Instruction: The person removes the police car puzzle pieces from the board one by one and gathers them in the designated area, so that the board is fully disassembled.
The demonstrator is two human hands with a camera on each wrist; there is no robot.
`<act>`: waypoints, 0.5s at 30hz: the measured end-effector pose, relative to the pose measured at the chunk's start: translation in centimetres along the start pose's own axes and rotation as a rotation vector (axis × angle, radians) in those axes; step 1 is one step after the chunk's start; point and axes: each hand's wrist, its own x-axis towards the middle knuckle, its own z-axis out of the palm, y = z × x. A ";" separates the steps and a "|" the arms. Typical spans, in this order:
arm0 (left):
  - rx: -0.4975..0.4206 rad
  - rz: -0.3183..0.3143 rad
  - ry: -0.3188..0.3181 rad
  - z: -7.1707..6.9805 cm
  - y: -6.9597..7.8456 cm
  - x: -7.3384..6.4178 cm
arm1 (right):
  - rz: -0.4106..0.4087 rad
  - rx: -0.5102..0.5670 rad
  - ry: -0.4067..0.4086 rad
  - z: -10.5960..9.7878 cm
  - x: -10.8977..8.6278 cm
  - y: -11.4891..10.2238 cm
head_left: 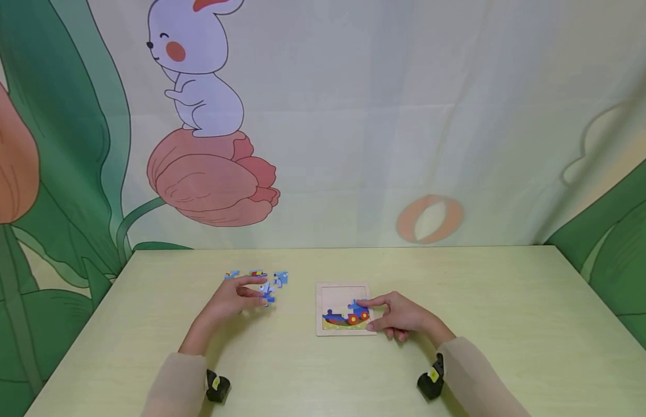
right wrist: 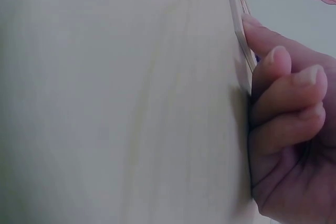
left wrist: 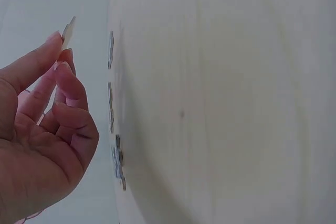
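Note:
My left hand (head_left: 238, 296) pinches a small jigsaw piece (head_left: 269, 299), blue and white, between thumb and fingers above the table. In the left wrist view, that piece is edge-on at the fingertips, with the other fingers loosely curled. On the right, a square wooden puzzle tray (head_left: 319, 310) lies flat, its lower part filled with joined pieces (head_left: 339, 322) picturing a blue vehicle with red and yellow wheels. My right hand (head_left: 401, 315) is at the tray's right side. Its index finger reaches straight over the rim onto a blue piece; its thumb touches the lower right edge.
Several loose puzzle pieces (head_left: 281, 278) lie behind my left hand, partly hidden by it. The pale wooden table (head_left: 500, 301) ends at a curtain (head_left: 349, 145) printed with a rabbit and flowers. A black wrist camera (head_left: 217, 387) sits at my left sleeve.

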 end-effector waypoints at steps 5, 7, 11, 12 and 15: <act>0.046 -0.009 0.005 -0.5 -0.7 0.1 | -0.006 0.005 -0.001 0.0 0.0 0.1; 0.071 -0.022 0.008 -0.7 -0.8 0.1 | -0.009 0.004 -0.002 0.0 0.0 0.2; 0.117 -0.062 0.029 -0.9 -0.9 0.1 | -0.012 -0.002 -0.001 -0.1 0.1 0.3; 0.128 -0.070 0.031 -0.9 -0.9 0.1 | -0.010 -0.002 -0.001 -0.1 0.1 0.4; 0.158 -0.085 0.040 -1.1 -0.9 0.2 | -0.009 -0.006 0.002 0.0 0.2 0.4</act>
